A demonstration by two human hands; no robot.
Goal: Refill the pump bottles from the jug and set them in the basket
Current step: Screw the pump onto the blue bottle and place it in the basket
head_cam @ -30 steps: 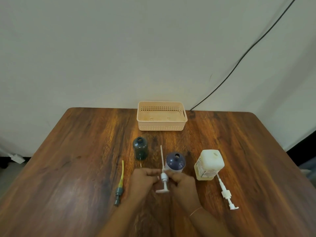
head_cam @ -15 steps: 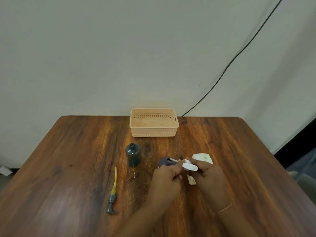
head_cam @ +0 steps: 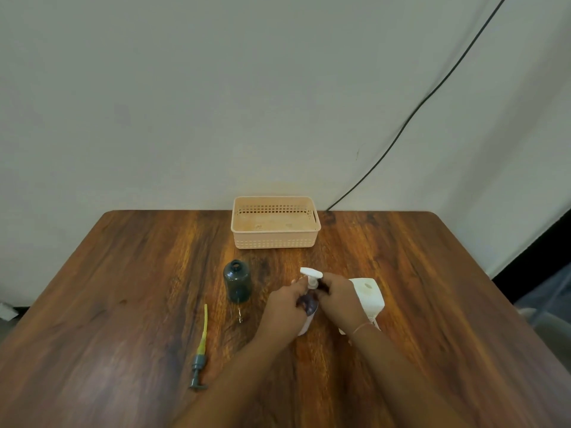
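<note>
The left hand (head_cam: 285,307) is wrapped around the dark bottle (head_cam: 309,302), which is held upright on the table (head_cam: 123,304) near its middle. The right hand (head_cam: 340,296) is closed on the collar of the white pump (head_cam: 311,277), whose head and spout are seen above the bottle's neck between the two hands. Whether the pump is fully seated cannot be told, since the neck is covered by fingers.

Just behind the right hand, and partly hidden by it, the white jug (head_cam: 369,295) is stood on the table. A thin bracelet (head_cam: 363,327) is worn on the right wrist.

To the left of the hands, the green bottle (head_cam: 237,281) is stood upright with its mouth open. Nearer the camera and further left, the second pump (head_cam: 200,350), with a yellow tube and a dark head, is laid flat on the wood, apart from the green bottle.

At the far edge of the table, the peach basket (head_cam: 275,242) is placed against the wall. A black cable (head_cam: 417,109) is run down the wall behind it.
</note>
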